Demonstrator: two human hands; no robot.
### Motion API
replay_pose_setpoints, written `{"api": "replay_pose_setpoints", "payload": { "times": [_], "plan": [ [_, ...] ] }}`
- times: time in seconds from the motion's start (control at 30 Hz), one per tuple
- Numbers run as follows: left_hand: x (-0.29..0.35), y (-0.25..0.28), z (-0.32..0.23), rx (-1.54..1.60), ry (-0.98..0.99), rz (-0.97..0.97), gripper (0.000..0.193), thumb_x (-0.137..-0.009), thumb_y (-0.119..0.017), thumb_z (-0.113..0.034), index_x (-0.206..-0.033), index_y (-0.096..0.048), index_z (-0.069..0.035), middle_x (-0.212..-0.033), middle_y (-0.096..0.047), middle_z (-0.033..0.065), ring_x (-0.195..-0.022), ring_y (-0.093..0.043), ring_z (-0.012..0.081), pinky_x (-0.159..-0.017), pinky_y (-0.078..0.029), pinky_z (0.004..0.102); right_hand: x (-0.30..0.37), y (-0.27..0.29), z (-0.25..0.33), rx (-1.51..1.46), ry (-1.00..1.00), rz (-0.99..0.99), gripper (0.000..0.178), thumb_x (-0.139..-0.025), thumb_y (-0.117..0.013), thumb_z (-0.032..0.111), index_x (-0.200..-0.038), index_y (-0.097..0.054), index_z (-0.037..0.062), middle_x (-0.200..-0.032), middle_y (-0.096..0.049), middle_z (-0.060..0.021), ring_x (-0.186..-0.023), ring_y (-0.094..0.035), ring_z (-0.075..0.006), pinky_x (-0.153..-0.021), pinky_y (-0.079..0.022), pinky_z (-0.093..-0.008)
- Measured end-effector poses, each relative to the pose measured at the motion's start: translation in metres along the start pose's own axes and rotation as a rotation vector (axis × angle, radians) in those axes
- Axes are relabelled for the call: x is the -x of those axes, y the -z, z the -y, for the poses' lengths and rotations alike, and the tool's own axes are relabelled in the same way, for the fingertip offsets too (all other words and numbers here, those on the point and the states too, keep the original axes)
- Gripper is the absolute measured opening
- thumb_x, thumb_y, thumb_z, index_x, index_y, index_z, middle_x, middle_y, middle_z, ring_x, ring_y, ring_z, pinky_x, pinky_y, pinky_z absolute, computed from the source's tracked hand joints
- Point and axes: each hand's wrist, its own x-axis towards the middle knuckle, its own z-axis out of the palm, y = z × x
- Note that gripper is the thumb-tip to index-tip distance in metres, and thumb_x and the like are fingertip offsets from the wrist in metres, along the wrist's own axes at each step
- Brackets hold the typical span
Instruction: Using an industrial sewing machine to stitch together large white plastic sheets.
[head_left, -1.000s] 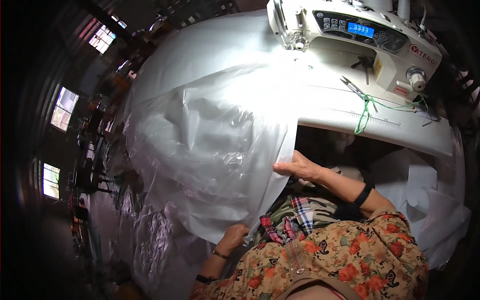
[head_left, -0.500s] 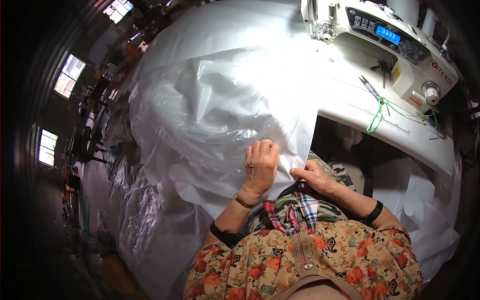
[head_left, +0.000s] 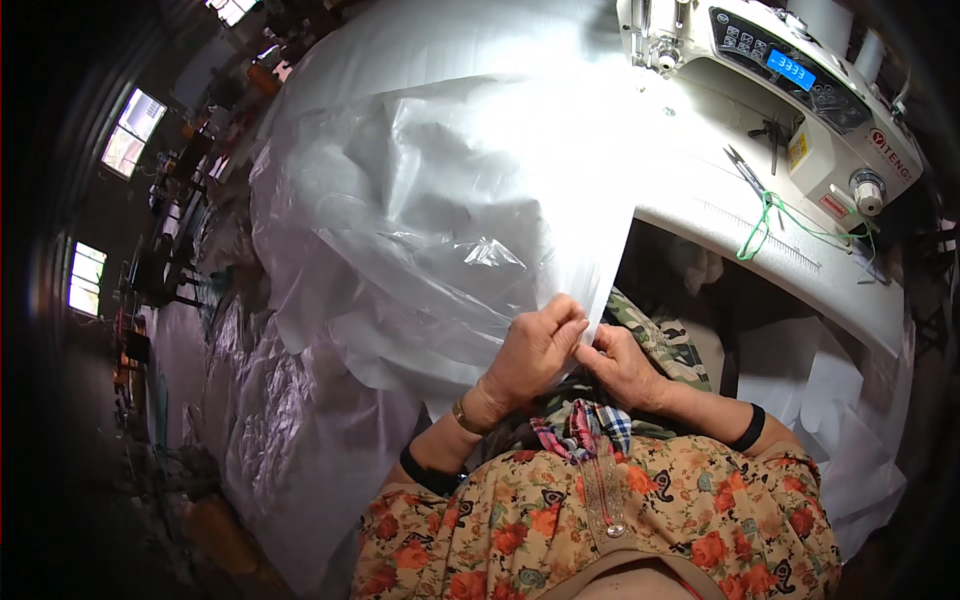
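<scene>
A large, shiny translucent white plastic sheet [head_left: 420, 190] spreads across the sewing table and hangs over its near edge toward my lap. My left hand [head_left: 543, 345] pinches the sheet's near edge, with fingers pressed together. Close beside it on the right, my right hand [head_left: 620, 366] grips the same edge between thumb and curled fingers. The two hands almost touch at the sheet's lower right corner. Exactly how the layers lie between my fingertips is hidden.
A white sewing machine [head_left: 790, 80] with a lit blue display stands at the upper right. Thread snips [head_left: 745, 170] tied with green cord [head_left: 765, 225] lie on the white tabletop [head_left: 690, 190]. More crumpled sheeting [head_left: 270, 420] hangs at the left.
My left hand has moved right and down from the sheet's surface to the edge beside my right hand. The right hand stays nearly in place. The view has shifted slightly.
</scene>
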Motion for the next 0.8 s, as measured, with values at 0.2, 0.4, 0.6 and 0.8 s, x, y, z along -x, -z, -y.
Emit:
{"api": "replay_pose_setpoints", "payload": {
  "times": [0.2, 0.4, 0.6, 0.8],
  "plan": [
    [0.004, 0.001, 0.001, 0.015, -0.003, -0.097, 0.010, -0.094, -0.063, -0.008, -0.090, -0.061, 0.002, -0.078, -0.062, 0.0111, -0.069, -0.060, 0.0197, -0.064, -0.047, 0.0321, 0.018, -0.011, 0.021, 0.331, 0.223, -0.040, 0.025, -0.092, -0.063, 0.016, -0.077, -0.056, -0.0025, -0.067, -0.057, -0.0174, -0.063, -0.057, -0.0318, -0.062, -0.045, -0.0411],
    [0.011, 0.004, -0.005, -0.162, -0.107, -0.133, 0.006, -0.089, -0.064, -0.004, -0.092, -0.063, 0.002, -0.080, -0.062, 0.0156, -0.071, -0.062, 0.0327, -0.063, -0.048, 0.0374, 0.016, -0.018, 0.023, 0.437, 0.364, 0.030, 0.019, -0.087, -0.065, 0.013, -0.075, -0.056, 0.0018, -0.067, -0.056, -0.0150, -0.068, -0.058, -0.0342, -0.069, -0.044, -0.0435],
    [0.021, 0.013, -0.005, -0.163, -0.020, -0.120, 0.007, -0.090, -0.062, -0.004, -0.092, -0.063, 0.003, -0.081, -0.062, 0.0179, -0.069, -0.063, 0.0342, -0.061, -0.048, 0.0376, 0.004, -0.021, 0.029, 0.518, 0.461, 0.162, 0.010, -0.084, -0.064, 0.008, -0.082, -0.056, 0.0033, -0.070, -0.058, -0.0142, -0.071, -0.059, -0.0333, -0.071, -0.043, -0.0429],
    [0.023, 0.010, -0.002, -0.069, 0.029, -0.122, 0.011, -0.091, -0.064, -0.008, -0.092, -0.064, 0.003, -0.079, -0.061, 0.0177, -0.066, -0.061, 0.0321, -0.061, -0.048, 0.0376, 0.001, -0.019, 0.027, 0.553, 0.462, 0.232, 0.009, -0.084, -0.063, 0.007, -0.086, -0.056, 0.0018, -0.073, -0.059, -0.0149, -0.074, -0.060, -0.0332, -0.073, -0.043, -0.0431]
  ]
}}
